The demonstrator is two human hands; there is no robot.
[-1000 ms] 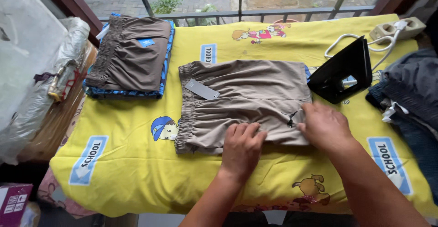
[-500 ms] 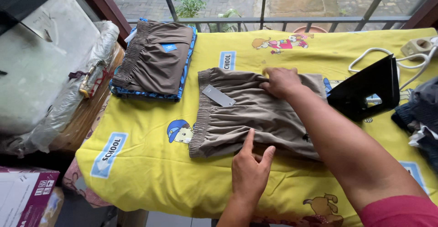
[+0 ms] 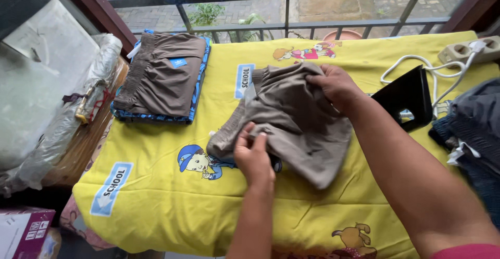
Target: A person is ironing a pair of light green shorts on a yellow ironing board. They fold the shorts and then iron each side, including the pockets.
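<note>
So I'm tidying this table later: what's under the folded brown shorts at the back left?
The folded brown shorts lie on a blue patterned fabric, whose edge shows along the right and front. Below that is the yellow cloth. How much blue fabric is stacked there is hidden.

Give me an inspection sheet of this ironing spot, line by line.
Surface: yellow cartoon-print cloth covers the table.
Job's things: grey-brown shorts, bunched and partly lifted.
Clutter: folded brown shorts far left; dark clothes at right; black iron.
Grippers: left hand grips the waistband end; right hand grips the top edge.
Cables: white cord runs to power strip.
Surroundings: railing, plastic-wrapped bundle at left.
</note>
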